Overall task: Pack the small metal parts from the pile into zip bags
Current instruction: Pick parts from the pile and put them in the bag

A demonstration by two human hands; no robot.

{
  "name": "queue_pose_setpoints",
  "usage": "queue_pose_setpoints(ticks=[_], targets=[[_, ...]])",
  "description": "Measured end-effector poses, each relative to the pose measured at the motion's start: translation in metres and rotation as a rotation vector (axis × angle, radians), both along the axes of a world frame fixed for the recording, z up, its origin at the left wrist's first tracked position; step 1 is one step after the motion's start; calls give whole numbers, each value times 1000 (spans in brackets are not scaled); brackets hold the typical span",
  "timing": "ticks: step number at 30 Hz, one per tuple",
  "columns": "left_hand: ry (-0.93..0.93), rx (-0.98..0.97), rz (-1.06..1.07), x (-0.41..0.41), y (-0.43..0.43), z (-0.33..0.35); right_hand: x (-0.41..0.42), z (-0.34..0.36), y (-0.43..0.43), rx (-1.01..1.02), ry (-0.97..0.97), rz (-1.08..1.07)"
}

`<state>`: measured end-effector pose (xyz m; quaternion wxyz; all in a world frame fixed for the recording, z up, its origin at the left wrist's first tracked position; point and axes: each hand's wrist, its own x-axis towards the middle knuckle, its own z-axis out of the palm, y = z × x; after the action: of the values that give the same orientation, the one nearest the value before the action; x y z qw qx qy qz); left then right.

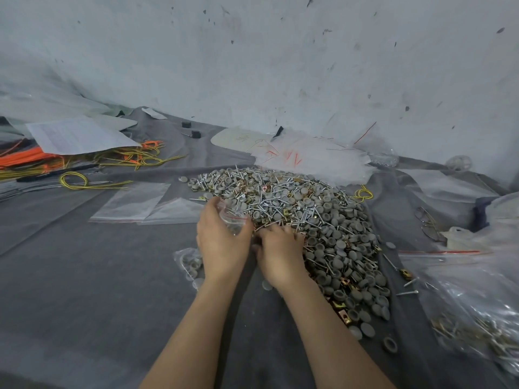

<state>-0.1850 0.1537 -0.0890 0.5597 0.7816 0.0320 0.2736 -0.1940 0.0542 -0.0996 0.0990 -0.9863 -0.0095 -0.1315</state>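
The left hand (pixel 223 242) grips a small clear zip bag (pixel 235 220), fingers curled round it, at the left edge of the pile (pixel 309 217). The right hand (pixel 280 255) is just beside it, fingers bent down into the pile's near-left edge; whether they pinch a part I cannot tell, as the fingertips are buried among the pieces. The pile, a mix of grey caps, silvery screws and brass clips, spreads away from both hands and to the right over the grey cloth on the desk (pixel 84 290). Just left of the left wrist lies a filled bag (pixel 190 262) of grey caps. Beyond and left of the left hand two empty bags (pixel 132 202) lie flat, overlapping. Nearer than those, a wide stretch of plain cloth runs left of the left arm. Farther left are a yellow wire loop (pixel 84 178), orange and yellow cords (pixel 42 160) and a paper sheet (pixel 78 136). Right of the pile, past a narrow strip of cloth with stray screws, big plastic bags (pixel 477 313) crowd the edge. A few loose caps (pixel 365 329) lie off the pile's near end. Behind the pile, white plastic sheeting (pixel 317 158) meets the wall (pixel 280 66)
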Motion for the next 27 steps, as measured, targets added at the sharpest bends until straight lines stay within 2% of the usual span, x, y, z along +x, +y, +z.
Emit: queue_pose_setpoints(ticks=[5,10,12,14,17,19,23,25,27], targets=[[-8,11,-4,-1,-2,-1,2,1,4,-15,-80,-56],[5,37,-17,-1,-3,0,10,10,9,-104,73,-63],[13,46,-24,-2,-3,0,10,11,9,-89,80,-76],[24,76,-35,-2,-3,0,10,11,4,70,-53,-86],[53,186,-64,-3,-4,-3,10,23,-8,615,-242,-27],[59,266,-83,-3,-6,-5,9,38,-11,889,-245,34],[58,315,-112,-4,-6,-6,10,49,-4,941,-26,176],[57,303,-109,-5,-6,-5,10,48,-7,973,-63,163],[47,267,-95,-5,-5,-4,9,49,-19,957,-186,47]])
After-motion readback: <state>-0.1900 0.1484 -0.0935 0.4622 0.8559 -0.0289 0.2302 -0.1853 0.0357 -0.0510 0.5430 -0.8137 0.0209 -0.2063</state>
